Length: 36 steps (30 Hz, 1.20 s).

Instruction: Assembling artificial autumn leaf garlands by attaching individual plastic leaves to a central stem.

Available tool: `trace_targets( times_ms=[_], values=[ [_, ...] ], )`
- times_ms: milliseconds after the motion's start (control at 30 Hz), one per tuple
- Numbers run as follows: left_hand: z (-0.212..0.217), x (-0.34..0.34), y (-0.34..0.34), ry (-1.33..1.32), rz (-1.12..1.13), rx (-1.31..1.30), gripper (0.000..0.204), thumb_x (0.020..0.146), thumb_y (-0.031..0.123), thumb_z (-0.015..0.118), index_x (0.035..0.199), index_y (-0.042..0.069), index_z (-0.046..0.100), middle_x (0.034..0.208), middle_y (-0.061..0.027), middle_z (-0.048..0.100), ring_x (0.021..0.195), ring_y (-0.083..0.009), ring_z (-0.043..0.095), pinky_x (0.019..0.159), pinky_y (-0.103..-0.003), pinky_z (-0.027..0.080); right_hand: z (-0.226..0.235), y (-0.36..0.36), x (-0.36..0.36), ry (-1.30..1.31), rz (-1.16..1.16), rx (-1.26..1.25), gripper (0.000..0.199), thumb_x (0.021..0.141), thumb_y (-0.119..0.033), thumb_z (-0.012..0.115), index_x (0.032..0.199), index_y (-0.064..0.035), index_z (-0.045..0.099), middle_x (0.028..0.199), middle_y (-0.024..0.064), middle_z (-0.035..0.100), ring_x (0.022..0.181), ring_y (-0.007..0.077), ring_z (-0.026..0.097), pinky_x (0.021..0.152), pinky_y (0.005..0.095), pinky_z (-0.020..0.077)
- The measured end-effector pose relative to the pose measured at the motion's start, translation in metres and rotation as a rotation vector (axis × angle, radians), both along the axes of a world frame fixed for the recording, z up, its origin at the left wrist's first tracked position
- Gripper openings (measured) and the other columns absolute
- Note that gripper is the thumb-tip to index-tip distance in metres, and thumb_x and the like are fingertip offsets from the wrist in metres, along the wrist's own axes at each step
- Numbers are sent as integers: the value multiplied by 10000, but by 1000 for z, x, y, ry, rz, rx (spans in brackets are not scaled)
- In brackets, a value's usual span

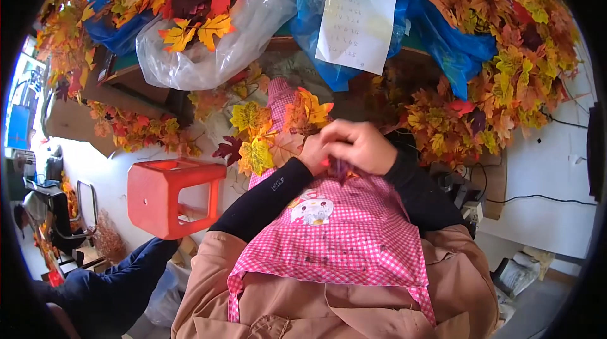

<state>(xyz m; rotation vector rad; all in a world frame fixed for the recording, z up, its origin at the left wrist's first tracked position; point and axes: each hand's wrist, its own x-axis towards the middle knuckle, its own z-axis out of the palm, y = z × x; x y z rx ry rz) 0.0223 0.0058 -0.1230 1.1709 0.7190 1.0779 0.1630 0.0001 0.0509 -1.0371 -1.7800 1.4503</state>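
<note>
Both my hands meet above my lap, over a pink checked apron (341,238). My right hand (361,144) is closed in front, with its fingers pinched on a dark stem (341,169) that pokes out below it. My left hand (313,152), largely covered by the right one, grips the base of a sprig of artificial maple leaves (259,137). The yellow, orange and dark red leaves fan out to the left and upward from my hands. Black sleeves cover both forearms.
An orange plastic stool (171,197) stands to the left. Ahead lie a clear bag (246,29) and blue bags (455,42) full of artificial leaves, with a white paper sheet (356,23) on top. More leaf heaps (506,86) and cables (537,199) are to the right. A person's blue-clothed limb (107,282) is at lower left.
</note>
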Motion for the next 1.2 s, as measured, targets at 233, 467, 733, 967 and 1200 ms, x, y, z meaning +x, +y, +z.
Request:
trace_targets(
  times_ms=[233, 467, 733, 967, 1200],
  values=[
    [68, 9, 11, 740, 57, 684, 148, 841, 198, 582, 861, 59, 628, 788, -162, 617, 722, -351, 621, 623, -444, 505, 1, 27, 52, -181, -232, 139, 105, 868, -64, 627, 938, 4, 666, 865, 28, 675, 825, 95, 611, 769, 247, 483],
    [125, 17, 24, 558, 161, 581, 96, 784, 52, 635, 870, 17, 659, 811, -152, 623, 743, -338, 624, 648, -395, 506, -2, 27, 70, -295, -261, 215, 109, 888, -58, 593, 957, 14, 639, 883, 46, 667, 825, 105, 617, 762, 257, 488],
    [125, 24, 24, 478, 175, 482, 119, 823, 56, 643, 927, -2, 645, 772, -97, 583, 688, -191, 593, 611, -298, 464, 2, 28, 75, -336, -285, 263, 115, 880, -64, 603, 958, 13, 637, 860, 54, 674, 817, 119, 632, 764, 261, 491],
    [121, 25, 26, 473, 149, 430, 117, 826, 54, 642, 926, -6, 645, 797, -92, 606, 718, -185, 604, 634, -293, 474, 1, 30, 76, -361, -282, 228, 125, 879, -77, 609, 958, 12, 646, 867, 56, 677, 821, 124, 628, 770, 264, 489],
    [119, 26, 29, 498, 147, 452, 121, 823, 55, 638, 927, -6, 648, 812, -101, 617, 734, -203, 615, 647, -301, 482, -1, 31, 78, -378, -277, 234, 134, 881, -91, 615, 951, 19, 648, 882, 68, 684, 818, 127, 627, 768, 266, 486]
  ],
)
